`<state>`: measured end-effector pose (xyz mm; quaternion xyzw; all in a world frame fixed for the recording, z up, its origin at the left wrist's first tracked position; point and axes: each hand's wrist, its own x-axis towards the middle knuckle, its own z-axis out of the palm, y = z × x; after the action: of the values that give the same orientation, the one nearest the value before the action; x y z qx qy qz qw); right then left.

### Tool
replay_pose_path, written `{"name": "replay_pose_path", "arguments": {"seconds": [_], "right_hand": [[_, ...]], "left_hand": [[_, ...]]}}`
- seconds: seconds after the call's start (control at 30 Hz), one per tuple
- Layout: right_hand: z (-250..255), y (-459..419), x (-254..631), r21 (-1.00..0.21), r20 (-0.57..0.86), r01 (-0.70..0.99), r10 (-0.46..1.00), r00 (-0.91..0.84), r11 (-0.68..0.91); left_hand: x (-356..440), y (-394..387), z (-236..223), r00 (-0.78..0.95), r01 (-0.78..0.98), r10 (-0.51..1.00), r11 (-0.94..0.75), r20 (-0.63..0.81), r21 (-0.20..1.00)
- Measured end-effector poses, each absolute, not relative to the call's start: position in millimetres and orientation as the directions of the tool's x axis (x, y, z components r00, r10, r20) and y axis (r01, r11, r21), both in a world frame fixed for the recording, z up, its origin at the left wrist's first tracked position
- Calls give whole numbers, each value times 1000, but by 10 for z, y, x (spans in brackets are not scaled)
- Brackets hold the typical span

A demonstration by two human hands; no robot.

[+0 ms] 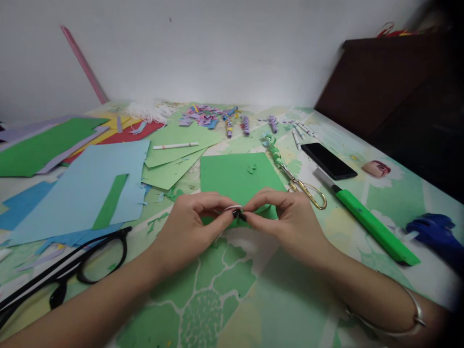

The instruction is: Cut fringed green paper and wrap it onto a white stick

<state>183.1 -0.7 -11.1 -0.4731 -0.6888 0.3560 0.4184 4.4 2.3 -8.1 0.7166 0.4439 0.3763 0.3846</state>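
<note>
My left hand (pixel 203 220) and my right hand (pixel 284 220) meet over the near edge of a green paper sheet (pixel 232 169), thumbs and forefingers pinched together. A thin, whitish, string-like piece (pixel 233 207) curves out between the left fingertips and reaches the right ones. Whatever else is in the right pinch is too small to make out. On the sheet lies a small green cut-out (pixel 251 168). Just beyond my right hand are gold-handled scissors (pixel 308 188), with a curled green paper strip (pixel 273 150) at their tips.
Rightward lie a green utility knife (pixel 373 222) with its blade out, a black phone (pixel 329 160) and a blue object (pixel 435 232). Black glasses (pixel 103 256) and light-blue paper (pixel 87 188) are at left. White string (pixel 150 111) and rolled purple paper pieces (pixel 246 125) are at the back.
</note>
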Motion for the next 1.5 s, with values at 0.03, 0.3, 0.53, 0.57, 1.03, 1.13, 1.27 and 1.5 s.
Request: {"name": "replay_pose_path", "arguments": {"seconds": [0.03, 0.3, 0.53, 0.57, 1.03, 1.13, 1.27, 1.5], "right_hand": [[-107, -4, 1834, -886, 235, 357, 951, -202, 295], [-93, 13, 1838, -873, 219, 399, 957, -189, 279], [-96, 4, 1836, -851, 246, 429, 952, -184, 303], [-96, 4, 1835, -848, 247, 434, 951, -186, 305], [-86, 0, 1820, -843, 226, 450, 953, -201, 295], [-65, 12, 1825, -855, 185, 444, 958, -219, 267], [-41, 27, 1829, -866, 136, 444, 962, -238, 232], [-42, 35, 1838, -864, 135, 441, 957, -258, 241]], "left_hand": [[46, 19, -81, 321, 376, 920, -343, 226, 861], [41, 1, -66, 345, 445, 878, -464, 331, 766], [58, 11, -90, 278, 345, 933, -319, 229, 883], [58, 15, -97, 276, 323, 939, -292, 205, 900], [67, 51, -122, 258, 367, 952, -253, 164, 895], [57, 62, -117, 271, 386, 953, -240, 139, 891], [39, 64, -120, 286, 383, 948, -249, 142, 889], [24, 82, -136, 328, 359, 937, -242, 121, 901]]}}
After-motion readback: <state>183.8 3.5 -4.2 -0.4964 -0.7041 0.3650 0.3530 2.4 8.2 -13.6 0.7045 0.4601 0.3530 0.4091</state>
